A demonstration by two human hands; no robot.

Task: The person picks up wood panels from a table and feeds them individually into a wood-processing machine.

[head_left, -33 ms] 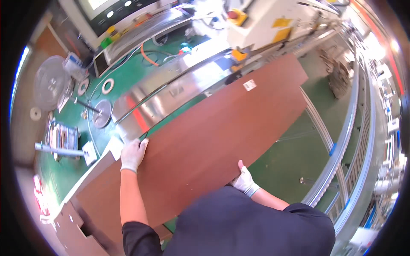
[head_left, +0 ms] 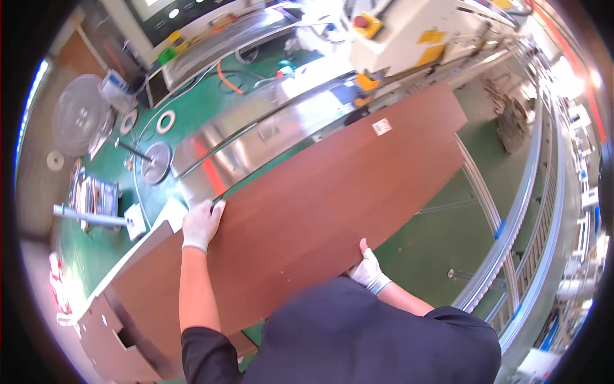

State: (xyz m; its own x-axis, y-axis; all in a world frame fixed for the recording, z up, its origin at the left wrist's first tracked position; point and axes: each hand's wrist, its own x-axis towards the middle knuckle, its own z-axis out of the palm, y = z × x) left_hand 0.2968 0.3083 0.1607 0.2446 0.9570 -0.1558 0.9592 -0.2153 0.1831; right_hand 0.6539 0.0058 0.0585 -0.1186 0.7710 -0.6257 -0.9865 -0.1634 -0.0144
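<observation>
A long reddish-brown panel (head_left: 313, 198) lies slantwise before me, from lower left to upper right, with a small white label (head_left: 381, 127) near its far end. My left hand (head_left: 201, 225), in a pale glove, grips its far long edge, thumb toward the panel. On the near long edge, my right hand (head_left: 367, 269), gloved too, holds the panel with its thumb up; its other fingers are hidden under the board. At the lower left, more brown panels (head_left: 105, 329) lie beside and below it, one with a square cutout.
Beyond the panel runs a shiny metal machine bed (head_left: 240, 153), with a white machine (head_left: 409, 38) and red button (head_left: 361, 22) at its far end. A metal roller rail (head_left: 511, 237) curves along the right. A fan (head_left: 82, 115) and a wheeled rack (head_left: 96, 198) stand left.
The whole view has shifted slightly, so the surroundings sit a little lower and farther right. Both hands keep their hold on the panel.
</observation>
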